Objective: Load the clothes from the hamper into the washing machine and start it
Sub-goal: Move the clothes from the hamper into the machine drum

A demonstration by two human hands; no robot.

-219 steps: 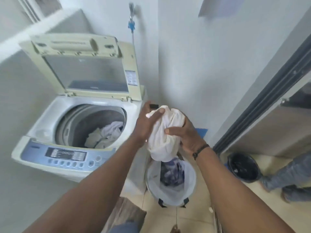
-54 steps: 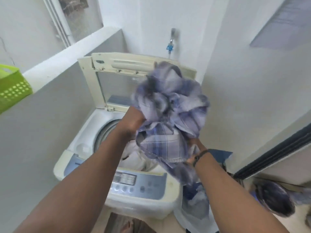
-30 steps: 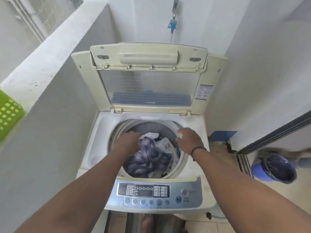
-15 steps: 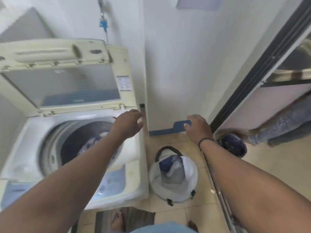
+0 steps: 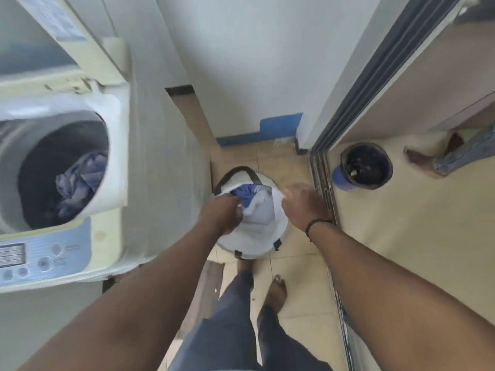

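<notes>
Blue and white clothes (image 5: pixel 253 202) fill the hamper (image 5: pixel 254 242).
Left hand (image 5: pixel 222 214) reaches in, grip unclear; right hand (image 5: pixel 301 206) hovers spread beside them.

The washing machine (image 5: pixel 112 162) looks like older plastic, yellowed cream on the body with a smooth, slightly glossy white top rim. Its control panel (image 5: pixel 45 253) is pale blue plastic, matt-ish. The drum (image 5: pixel 16 167) inside reads as grey metal, dull. The hamper (image 5: pixel 254 239) is soft white fabric, thin and kinda see-through, with dark strap handles (image 5: pixel 238 172). The clothes (image 5: pixel 254 199) in it are crumpled cloth, blue and white. Floor tiles (image 5: pixel 292 266) are beige and smooth with a light sheen. The sliding door track (image 5: pixel 324 183) is metal. The bin (image 5: pixel 361 167) has a glossy black liner.
</notes>
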